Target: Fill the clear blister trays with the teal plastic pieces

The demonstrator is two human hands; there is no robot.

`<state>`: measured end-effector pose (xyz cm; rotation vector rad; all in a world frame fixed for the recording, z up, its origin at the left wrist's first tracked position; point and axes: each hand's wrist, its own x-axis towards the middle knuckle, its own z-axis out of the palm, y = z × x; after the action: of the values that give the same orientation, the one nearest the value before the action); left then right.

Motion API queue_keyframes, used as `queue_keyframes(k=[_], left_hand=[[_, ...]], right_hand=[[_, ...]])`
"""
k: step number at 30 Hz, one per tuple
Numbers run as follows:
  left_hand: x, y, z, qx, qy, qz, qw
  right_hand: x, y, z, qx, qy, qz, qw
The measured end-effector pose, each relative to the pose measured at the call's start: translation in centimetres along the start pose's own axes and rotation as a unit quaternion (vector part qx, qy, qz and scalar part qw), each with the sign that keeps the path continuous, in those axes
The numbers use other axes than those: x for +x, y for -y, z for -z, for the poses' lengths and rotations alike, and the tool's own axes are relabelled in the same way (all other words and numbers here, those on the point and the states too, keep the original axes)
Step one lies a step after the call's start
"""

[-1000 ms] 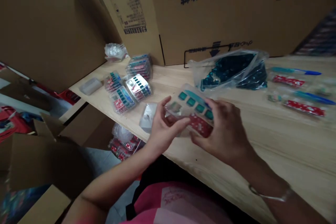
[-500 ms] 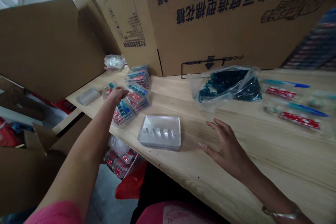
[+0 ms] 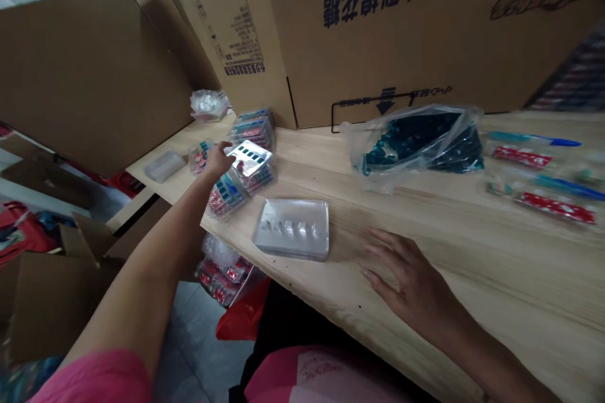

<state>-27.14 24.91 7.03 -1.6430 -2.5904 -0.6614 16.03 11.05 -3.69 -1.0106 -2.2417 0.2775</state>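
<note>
A: Left hand (image 3: 217, 160), state?
B: Fingers part-curled, tips at the edge of a silvery blister tray (image 3: 250, 157) with teal cells, which sits tilted on a loose pile of blister packs (image 3: 227, 196). Whether it has hold, I cannot tell.
A: Right hand (image 3: 411, 283)?
B: Wide open, fingers spread, low over the wooden table (image 3: 486, 277), holding nothing.
A: Risk?
B: Judged: the pile could slide if the tray drags across it, and packs could drop past the near table edge.
A: Change from the earlier view?
B: The tray now tilts up and throws glare; earlier it lay lower, without glare. An empty clear plastic tray (image 3: 290, 228) lies between the hands.
</note>
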Motion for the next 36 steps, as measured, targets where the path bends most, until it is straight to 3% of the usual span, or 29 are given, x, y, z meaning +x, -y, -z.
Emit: queue_keyframes(k=[2,6,8,10,12,15,16,18,24,27,29,32,36], left_hand=[[-2.1,1.2,1.0,0.034,-0.013,-0.017,0.999],[-7.3,3.9,1.3,0.092,0.071,-0.065,0.991],[-9.4,4.0,1.0,0.091,0.069,-0.083,0.99],[-11.1,2.8,1.0,0.068,0.019,-0.143,0.987],[-12.5,0.6,1.0,0.031,0.027,-0.262,0.964],[-14.1,-3.1,0.7,-0.01,0.192,-0.436,0.879],[-14.4,-4.1,0.4,-0.022,0.246,-0.46,0.853],[-14.5,-5.2,-0.2,-0.048,0.302,-0.47,0.828],[-12.8,-4.9,-1.4,-0.069,0.315,-0.473,0.82],[-12.4,-4.6,-1.6,-0.074,0.315,-0.479,0.816],[-12.4,-4.6,-1.5,-0.076,0.319,-0.473,0.818],[-13.1,-4.9,-1.2,-0.089,0.32,-0.465,0.821],[-13.7,-5.0,-1.0,-0.094,0.323,-0.449,0.828]], right_hand=[[-2.3,-1.4,0.6,-0.029,0.005,-0.006,1.0],[-6.6,-4.0,1.4,-0.066,0.019,-0.047,0.997],[-7.5,-4.2,1.5,-0.077,0.028,-0.051,0.995],[-7.6,-3.9,1.3,-0.087,0.032,-0.053,0.994],[-7.4,-3.5,1.1,-0.093,0.031,-0.057,0.994],[-7.1,-3.2,1.0,-0.095,0.024,-0.058,0.994],[-7.1,-3.2,1.0,-0.093,0.021,-0.058,0.994],[-7.2,-3.3,1.0,-0.083,0.018,-0.058,0.995],[-7.0,-3.6,1.6,-0.041,0.038,-0.078,0.995],[-4.6,-3.9,2.7,-0.001,0.071,-0.077,0.995],[-1.3,-4.3,3.8,0.007,0.066,-0.058,0.996],[5.6,-5.3,4.8,-0.029,0.06,-0.038,0.997],[15.5,-7.9,3.6,-0.137,0.142,-0.151,0.969]])
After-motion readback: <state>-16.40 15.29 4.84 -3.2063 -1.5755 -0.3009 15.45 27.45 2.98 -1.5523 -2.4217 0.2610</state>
